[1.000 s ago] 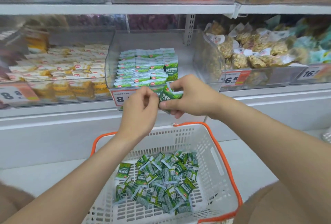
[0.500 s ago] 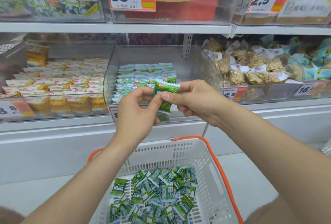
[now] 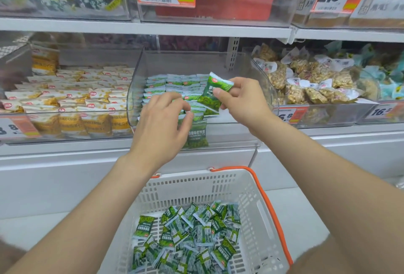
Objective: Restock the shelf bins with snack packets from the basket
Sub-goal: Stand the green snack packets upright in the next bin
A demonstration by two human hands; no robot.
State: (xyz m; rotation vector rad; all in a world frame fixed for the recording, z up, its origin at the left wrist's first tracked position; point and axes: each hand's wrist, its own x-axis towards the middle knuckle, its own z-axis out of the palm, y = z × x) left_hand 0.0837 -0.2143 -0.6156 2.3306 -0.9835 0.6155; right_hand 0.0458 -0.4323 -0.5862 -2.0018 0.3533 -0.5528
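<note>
The packet [image 3: 215, 93] at 12 o'clock is glossy, crinkled green plastic film. The bin [image 3: 196, 63] behind it is clear, shiny plastic. At 6 o'clock, the basket [image 3: 251, 188] is matt white perforated plastic.

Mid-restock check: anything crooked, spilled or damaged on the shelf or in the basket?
Nothing spilled or torn. One green packet appears to stand upright behind the clear front wall of the middle bin, apart from the flat stacked rows. In the basket, packets lie in a loose heap, none outside it.
</note>
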